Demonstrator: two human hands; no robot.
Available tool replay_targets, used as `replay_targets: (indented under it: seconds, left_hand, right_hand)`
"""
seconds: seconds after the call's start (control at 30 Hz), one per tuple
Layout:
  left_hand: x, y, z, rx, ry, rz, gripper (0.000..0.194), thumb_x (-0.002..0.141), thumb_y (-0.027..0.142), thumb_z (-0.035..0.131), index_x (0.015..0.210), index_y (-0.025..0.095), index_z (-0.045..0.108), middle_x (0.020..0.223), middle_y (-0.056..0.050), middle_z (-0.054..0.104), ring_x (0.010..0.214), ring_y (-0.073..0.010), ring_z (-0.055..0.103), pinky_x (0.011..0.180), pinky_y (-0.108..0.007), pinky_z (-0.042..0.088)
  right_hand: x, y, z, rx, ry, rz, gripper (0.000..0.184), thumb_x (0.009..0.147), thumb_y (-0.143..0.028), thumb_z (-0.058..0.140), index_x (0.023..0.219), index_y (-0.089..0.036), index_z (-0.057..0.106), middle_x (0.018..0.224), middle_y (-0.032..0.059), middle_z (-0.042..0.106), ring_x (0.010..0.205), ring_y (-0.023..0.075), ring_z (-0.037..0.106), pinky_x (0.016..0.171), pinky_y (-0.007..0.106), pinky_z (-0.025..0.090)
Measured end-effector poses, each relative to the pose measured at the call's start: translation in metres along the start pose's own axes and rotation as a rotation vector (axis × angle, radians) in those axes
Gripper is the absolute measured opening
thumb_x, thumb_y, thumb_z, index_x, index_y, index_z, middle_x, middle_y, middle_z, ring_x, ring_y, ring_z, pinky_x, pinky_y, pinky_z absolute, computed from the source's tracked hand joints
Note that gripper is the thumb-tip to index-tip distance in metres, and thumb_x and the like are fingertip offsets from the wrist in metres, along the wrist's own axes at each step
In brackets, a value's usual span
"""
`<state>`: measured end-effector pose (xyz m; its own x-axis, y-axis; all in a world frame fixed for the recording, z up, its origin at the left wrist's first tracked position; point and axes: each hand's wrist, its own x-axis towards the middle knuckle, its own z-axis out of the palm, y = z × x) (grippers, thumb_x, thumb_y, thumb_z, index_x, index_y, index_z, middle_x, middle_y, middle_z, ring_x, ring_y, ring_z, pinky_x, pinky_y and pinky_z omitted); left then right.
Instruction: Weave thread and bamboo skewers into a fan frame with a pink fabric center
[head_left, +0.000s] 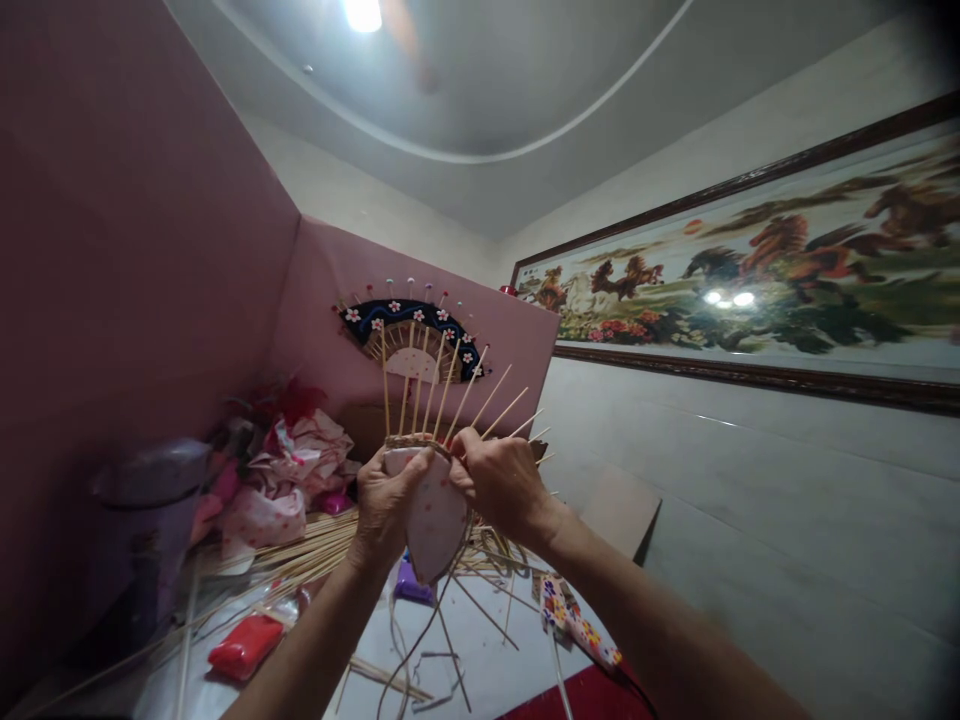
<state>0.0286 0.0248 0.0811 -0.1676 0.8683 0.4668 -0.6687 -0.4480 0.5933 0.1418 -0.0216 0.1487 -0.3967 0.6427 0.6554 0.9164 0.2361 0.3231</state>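
Note:
A half-made fan [437, 505] is held up in front of me: a white spotted leaf-shaped panel with thin wooden sticks [429, 400] spreading from its top edge. My left hand [390, 495] grips the panel's left side, thumb across its face. My right hand [499, 480] is closed at the upper right edge, fingers bent around the base of the sticks; what lies right between its fingertips is hidden. Brown cord [442, 448] runs along the panel's top edge between the sticks. A loose strand of cord [420, 640] hangs below toward the table.
A finished dark-blue flowered fan [412, 335] is fixed to the pink board [510, 350] behind. On the table lie loose sticks [322, 550], a red packet [246, 645], a purple packet [414, 582] and a flower-patterned glue gun [574, 620]. Crumpled pink cloth [292, 480] sits left.

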Motion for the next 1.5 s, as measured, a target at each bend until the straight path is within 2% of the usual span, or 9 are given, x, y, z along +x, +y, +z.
replay_targets:
  seconds: [0.2,0.37,0.67,0.8,1.0,1.2,1.27,1.33,1.5]
  left_hand:
    - [0.004,0.006,0.0,-0.017,0.1,-0.022,0.036,0.053,0.032,0.079,0.079,0.013,0.064,0.061,0.0,0.064,0.049,-0.0124,0.057,0.048,-0.024,0.046]
    - [0.008,0.005,-0.004,-0.004,0.154,0.003,0.031,0.055,0.033,0.078,0.071,0.013,0.061,0.055,0.003,0.061,0.045,-0.0112,0.054,0.046,-0.023,0.044]
    - [0.006,0.006,-0.002,-0.014,0.145,0.015,0.031,0.054,0.033,0.078,0.074,0.014,0.063,0.057,0.002,0.063,0.046,-0.0118,0.056,0.047,-0.023,0.045]
    - [0.006,0.006,-0.002,-0.042,0.143,-0.019,0.032,0.054,0.032,0.078,0.074,0.013,0.063,0.056,0.001,0.063,0.045,-0.0122,0.056,0.046,-0.024,0.045]
    - [0.005,0.005,-0.003,-0.057,0.12,-0.026,0.031,0.057,0.03,0.077,0.079,0.014,0.063,0.058,0.002,0.063,0.045,-0.011,0.056,0.047,-0.023,0.046]
    - [0.016,0.007,-0.008,-0.152,0.233,-0.025,0.03,0.052,0.026,0.079,0.073,0.014,0.06,0.056,0.002,0.064,0.046,-0.0137,0.059,0.047,-0.026,0.05]
    - [0.019,0.007,-0.01,-0.19,0.267,-0.029,0.031,0.051,0.024,0.079,0.073,0.015,0.059,0.056,0.003,0.064,0.047,-0.014,0.06,0.048,-0.027,0.051]
    - [0.02,0.005,-0.011,-0.199,0.295,-0.032,0.031,0.05,0.024,0.079,0.072,0.015,0.058,0.055,0.003,0.064,0.046,-0.0128,0.059,0.048,-0.025,0.051]
    - [0.015,0.002,-0.007,-0.156,0.273,-0.012,0.029,0.051,0.024,0.079,0.07,0.015,0.059,0.055,0.004,0.063,0.045,-0.0112,0.058,0.047,-0.023,0.049]
  right_hand:
    - [-0.011,0.012,0.003,0.279,0.125,0.168,0.014,0.085,-0.026,0.05,0.083,-0.019,0.062,0.064,0.0009,0.068,0.057,0.0135,0.061,0.054,0.024,0.03]
    - [-0.019,0.012,0.005,0.342,0.082,0.203,0.015,0.083,-0.026,0.052,0.079,-0.021,0.066,0.064,-0.0009,0.068,0.056,0.0121,0.06,0.054,0.023,0.031]
    - [-0.015,0.0,0.002,0.172,0.015,0.176,0.018,0.084,-0.028,0.051,0.079,-0.02,0.066,0.063,0.0012,0.069,0.058,0.0144,0.062,0.054,0.025,0.028]
    - [-0.017,-0.003,0.01,0.035,0.041,0.121,0.013,0.082,-0.023,0.05,0.077,-0.019,0.062,0.062,0.0024,0.067,0.056,0.0148,0.061,0.052,0.027,0.023]
    - [-0.02,0.0,0.022,-0.033,0.107,-0.137,0.021,0.087,-0.022,0.044,0.072,-0.017,0.058,0.061,0.0035,0.064,0.056,0.0143,0.058,0.052,0.028,0.021]
    - [-0.04,0.002,0.014,0.17,0.244,0.118,0.021,0.091,-0.027,0.044,0.083,-0.019,0.062,0.063,0.0004,0.064,0.057,0.0117,0.057,0.055,0.026,0.026]
    - [-0.052,-0.005,0.015,0.223,0.265,0.199,0.025,0.092,-0.03,0.044,0.077,-0.019,0.061,0.063,0.0003,0.063,0.058,0.0117,0.056,0.056,0.026,0.027]
    - [-0.06,-0.014,0.021,0.235,0.218,0.208,0.027,0.091,-0.03,0.047,0.069,-0.019,0.058,0.065,0.0005,0.063,0.064,0.0132,0.056,0.059,0.027,0.027]
    - [-0.062,-0.035,0.043,0.203,0.103,0.235,0.016,0.084,-0.028,0.055,0.071,-0.019,0.058,0.073,0.0018,0.065,0.068,0.0156,0.056,0.061,0.028,0.026]
